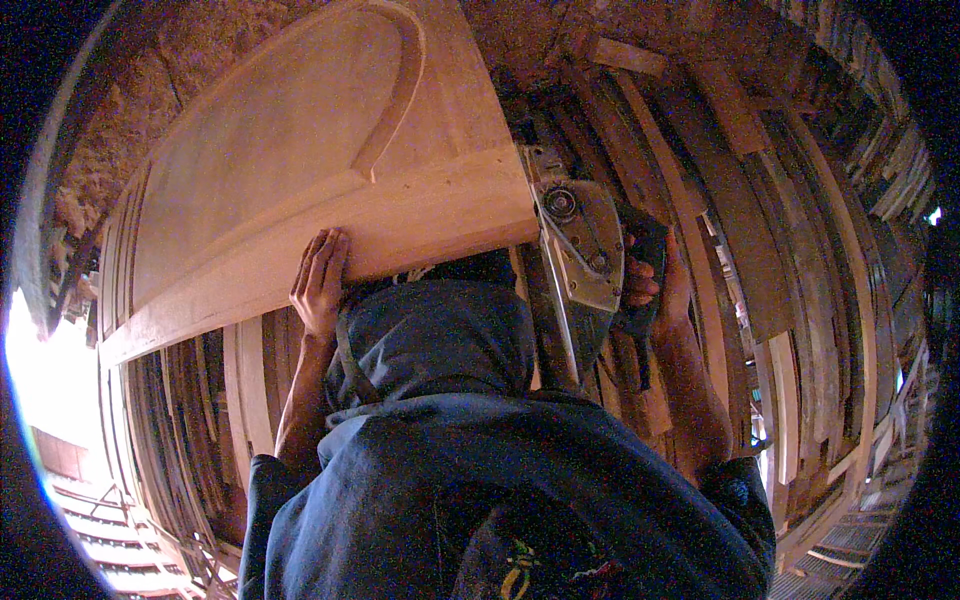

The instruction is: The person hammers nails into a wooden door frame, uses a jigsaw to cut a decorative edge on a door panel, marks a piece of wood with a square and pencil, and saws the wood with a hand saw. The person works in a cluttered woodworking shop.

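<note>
A pale wooden door panel (270, 160) with a raised curved moulding stretches across the upper left, its long edge toward me. My left hand (322, 280) is closed over that near edge, fingers lying on the wood; the thumb is hidden. At the panel's right end stands an electric hand planer (588, 240), its metal side turned up, with round pulleys showing. The planer lies against the panel's end edge. My right hand (650, 275) is wrapped around its dark handle, with a few fingertips visible.
Several long boards (740, 200) stand or lie close together on the right. More wooden strips (200, 420) are beneath the panel on the left. Brown rough ground (150, 80) shows at the upper left, and bright light enters at the far left.
</note>
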`<state>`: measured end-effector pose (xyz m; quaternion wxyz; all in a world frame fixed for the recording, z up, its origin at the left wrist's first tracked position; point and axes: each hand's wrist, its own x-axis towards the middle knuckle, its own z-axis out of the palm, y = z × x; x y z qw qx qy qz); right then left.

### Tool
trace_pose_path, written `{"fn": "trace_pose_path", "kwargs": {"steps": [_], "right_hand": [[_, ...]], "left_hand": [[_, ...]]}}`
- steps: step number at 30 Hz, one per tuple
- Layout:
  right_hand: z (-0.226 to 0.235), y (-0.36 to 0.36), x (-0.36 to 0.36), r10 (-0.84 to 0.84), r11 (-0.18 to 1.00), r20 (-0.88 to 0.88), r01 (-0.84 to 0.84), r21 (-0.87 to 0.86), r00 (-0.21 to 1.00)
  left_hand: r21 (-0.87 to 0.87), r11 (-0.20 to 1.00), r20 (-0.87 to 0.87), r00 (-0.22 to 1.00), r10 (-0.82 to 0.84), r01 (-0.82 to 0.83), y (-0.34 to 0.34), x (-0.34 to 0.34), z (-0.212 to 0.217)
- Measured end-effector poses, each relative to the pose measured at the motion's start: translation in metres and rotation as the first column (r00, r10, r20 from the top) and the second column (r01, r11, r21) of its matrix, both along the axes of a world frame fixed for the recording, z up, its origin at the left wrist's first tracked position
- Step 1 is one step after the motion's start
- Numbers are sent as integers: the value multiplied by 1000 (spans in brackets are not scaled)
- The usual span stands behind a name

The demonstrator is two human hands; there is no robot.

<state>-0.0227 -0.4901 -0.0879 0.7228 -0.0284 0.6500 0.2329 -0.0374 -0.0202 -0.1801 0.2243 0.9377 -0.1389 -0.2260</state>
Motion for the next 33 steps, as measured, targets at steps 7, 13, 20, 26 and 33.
{"fn": "trace_pose_path", "kwargs": {"steps": [7, 13, 20, 26, 33], "right_hand": [[-7, 2, 2, 8, 999, -18, -9, -48, 1000], [-21, -3, 1, 56, 998, 116, -57, 8, 992], [-67, -4, 5, 132, 989, 97, -125, -74, 987], [-154, 0, 19, 142, 984, 139, -124, -130, 980], [-107, -39, -46, 145, 950, 233, -70, -303, 962]], "left_hand": [[-4, 1000, 15, 1000, 10, -10, -1, 1, 0], [3, 1000, 6, 1000, -11, 11, 0, 1, 1], [18, 1000, 0, 1000, -18, 18, 8, -8, -2], [15, 999, -78, 997, 30, -29, 14, -14, -4], [285, 955, -185, 982, -28, 81, 25, -20, -16]]}}
